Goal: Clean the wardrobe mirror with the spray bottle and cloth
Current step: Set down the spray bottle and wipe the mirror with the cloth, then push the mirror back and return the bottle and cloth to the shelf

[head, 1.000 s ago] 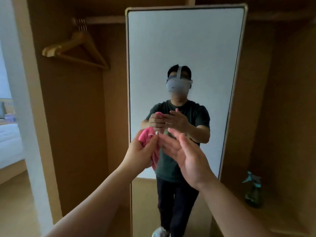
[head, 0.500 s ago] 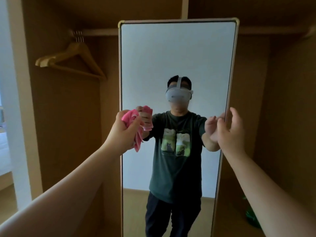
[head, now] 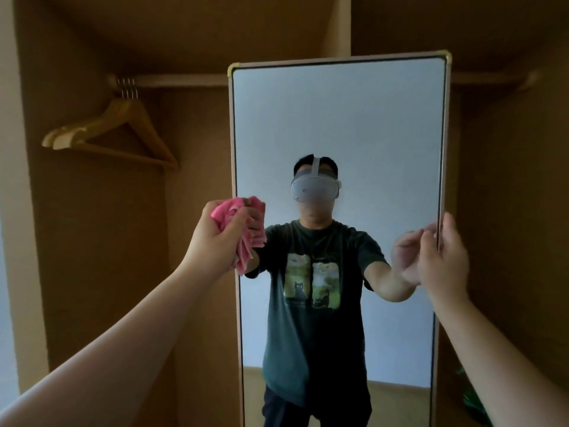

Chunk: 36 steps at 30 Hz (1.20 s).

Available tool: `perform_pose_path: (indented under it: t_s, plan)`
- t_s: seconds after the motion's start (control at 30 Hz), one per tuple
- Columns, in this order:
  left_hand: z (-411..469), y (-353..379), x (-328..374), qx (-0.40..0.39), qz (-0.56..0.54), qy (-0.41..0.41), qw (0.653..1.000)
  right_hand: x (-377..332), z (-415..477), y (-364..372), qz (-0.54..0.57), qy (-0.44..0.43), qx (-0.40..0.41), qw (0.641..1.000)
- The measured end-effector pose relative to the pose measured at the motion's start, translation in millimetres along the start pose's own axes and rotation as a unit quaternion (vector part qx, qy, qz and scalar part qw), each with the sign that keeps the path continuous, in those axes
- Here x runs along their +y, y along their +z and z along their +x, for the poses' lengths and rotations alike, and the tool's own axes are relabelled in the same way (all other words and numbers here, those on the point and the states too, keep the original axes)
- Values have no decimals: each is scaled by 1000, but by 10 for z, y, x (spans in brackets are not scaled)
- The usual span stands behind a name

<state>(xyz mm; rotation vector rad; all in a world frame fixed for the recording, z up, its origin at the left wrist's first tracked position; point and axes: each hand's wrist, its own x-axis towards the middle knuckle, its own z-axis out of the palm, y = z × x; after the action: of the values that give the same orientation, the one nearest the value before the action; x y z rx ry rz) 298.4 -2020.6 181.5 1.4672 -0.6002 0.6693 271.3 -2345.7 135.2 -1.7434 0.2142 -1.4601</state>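
Note:
A tall mirror [head: 338, 124] in a thin pale frame stands upright inside a brown wooden wardrobe. My left hand [head: 218, 238] is raised at the mirror's left edge and grips a bunched pink cloth [head: 234, 211], which lies against the glass near the frame. My right hand [head: 443, 254] is at the mirror's right edge, fingers around the frame. The spray bottle [head: 472, 399] shows only as a green patch low at the right, mostly hidden behind my right forearm. The glass reflects a person in a dark green T-shirt.
Several wooden hangers [head: 114, 134] hang from a rail [head: 178, 81] in the left wardrobe bay. Wooden side walls close in on both sides, and a shelf runs above the mirror. A pale wall strip [head: 6, 272] edges the far left.
My hands have moved apart from the middle of the mirror: the left carried the cloth up to the left edge, the right went to the right frame edge. The view tilted upward.

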Motion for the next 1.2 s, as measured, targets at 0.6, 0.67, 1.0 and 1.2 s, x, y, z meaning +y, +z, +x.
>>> perform_pose_path:
  t_s: [0.6,0.67,1.0,1.2]
  plan:
    - [301,-100,-339,-97,-34,-23,994,-262,-494,-327,-19,-153,34,987]
    - [274,-96,-369,-102,-40,-46,993,-311,-550,-336,-27,-186,44,981]
    - [230,83,-463,-145,-62,-53,986,-497,-739,-243,-3,-188,37,981]
    - [257,169,-433,-145,-88,-56,984,-597,-847,-146,-3,-195,18,981]
